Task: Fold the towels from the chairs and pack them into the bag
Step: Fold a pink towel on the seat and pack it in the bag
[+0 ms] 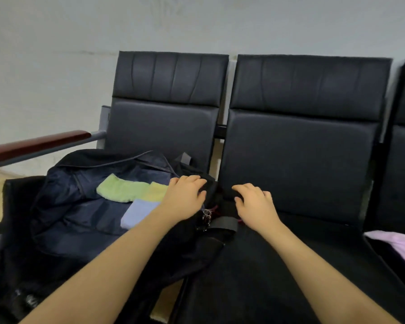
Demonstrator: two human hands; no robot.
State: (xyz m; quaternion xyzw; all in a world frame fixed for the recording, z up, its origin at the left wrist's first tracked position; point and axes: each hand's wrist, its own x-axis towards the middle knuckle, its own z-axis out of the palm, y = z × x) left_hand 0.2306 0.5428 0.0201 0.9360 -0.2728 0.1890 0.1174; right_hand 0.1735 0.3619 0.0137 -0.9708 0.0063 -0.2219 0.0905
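A black bag lies wide open on the left chair, its dark blue lining showing. Inside it lie three folded towels: a green towel, a yellow towel and a light blue towel. My left hand rests on the bag's right edge with curled fingers, gripping the black fabric there. My right hand sits just right of it on the same black edge, fingers bent over it. A pink towel lies on the far right chair, cut by the frame edge.
Three black padded chairs stand in a row against a pale wall; the middle chair seat is bare. A wooden armrest runs along the left. A metal key ring and a black strap hang at the bag's right edge.
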